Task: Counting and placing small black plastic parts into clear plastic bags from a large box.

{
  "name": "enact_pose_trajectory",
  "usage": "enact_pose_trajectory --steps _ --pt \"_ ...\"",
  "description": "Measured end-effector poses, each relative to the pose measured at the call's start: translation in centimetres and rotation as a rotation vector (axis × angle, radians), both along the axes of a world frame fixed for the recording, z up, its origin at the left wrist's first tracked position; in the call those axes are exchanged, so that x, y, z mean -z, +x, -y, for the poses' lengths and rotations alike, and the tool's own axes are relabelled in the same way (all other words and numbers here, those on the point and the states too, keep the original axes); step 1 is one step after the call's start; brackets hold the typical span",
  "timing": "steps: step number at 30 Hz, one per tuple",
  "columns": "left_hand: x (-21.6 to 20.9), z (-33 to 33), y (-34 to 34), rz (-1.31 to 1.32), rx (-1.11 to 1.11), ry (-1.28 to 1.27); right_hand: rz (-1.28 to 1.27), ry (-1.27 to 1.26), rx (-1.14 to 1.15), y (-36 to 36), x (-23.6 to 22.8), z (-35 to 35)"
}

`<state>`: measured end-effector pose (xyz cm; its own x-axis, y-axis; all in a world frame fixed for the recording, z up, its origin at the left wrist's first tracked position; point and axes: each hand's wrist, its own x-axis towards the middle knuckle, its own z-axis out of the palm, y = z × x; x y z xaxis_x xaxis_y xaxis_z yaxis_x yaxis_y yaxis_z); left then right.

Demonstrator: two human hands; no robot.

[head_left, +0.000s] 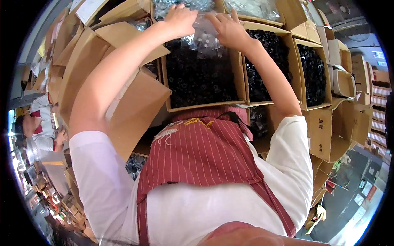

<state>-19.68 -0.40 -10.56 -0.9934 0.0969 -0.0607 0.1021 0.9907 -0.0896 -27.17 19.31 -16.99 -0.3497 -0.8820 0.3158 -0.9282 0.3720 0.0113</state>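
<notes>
Over the far side of a cardboard box (205,107), a clear plastic bag (204,37) hangs between my hands, with a few small pale round pieces showing in or through it. My left hand (180,19) has its fingers closed on the bag's upper left edge. At the upper right edge, my right hand (230,29) pinches the bag between thumb and fingers. Below lies a heap of small black parts (199,80) filling the box; some look ring-shaped. Both forearms reach across toward the far end.
More boxes of black parts (266,53) stand to the right. Beyond my hands, boxes hold clear plastic bags (252,10). Raised cardboard flaps (139,106) stand close at left. A co-worker (41,123) is at the far left. Emptier-looking cartons (328,127) line the right.
</notes>
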Motion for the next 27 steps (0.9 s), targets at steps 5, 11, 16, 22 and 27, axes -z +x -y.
enact_pose_trajectory --steps 5,11,16,22,27 --pt "-4.6 1.5 4.9 -0.165 0.054 0.255 0.046 -0.061 0.079 2.0 -2.3 -1.5" --pt "-8.1 10.8 14.4 -0.516 -0.195 0.874 0.113 -0.519 0.003 5.6 -4.7 -4.3" --pt "-4.4 16.1 20.1 -0.211 -0.575 0.920 0.371 -0.569 -0.107 9.2 -5.2 -5.4" --pt "0.8 15.5 21.0 -0.089 -0.512 0.355 0.469 -0.527 -0.172 11.3 -6.1 -2.9" --pt "-2.5 13.8 22.0 0.128 -0.384 0.710 0.515 -0.480 -0.262 11.5 -5.7 -2.4"
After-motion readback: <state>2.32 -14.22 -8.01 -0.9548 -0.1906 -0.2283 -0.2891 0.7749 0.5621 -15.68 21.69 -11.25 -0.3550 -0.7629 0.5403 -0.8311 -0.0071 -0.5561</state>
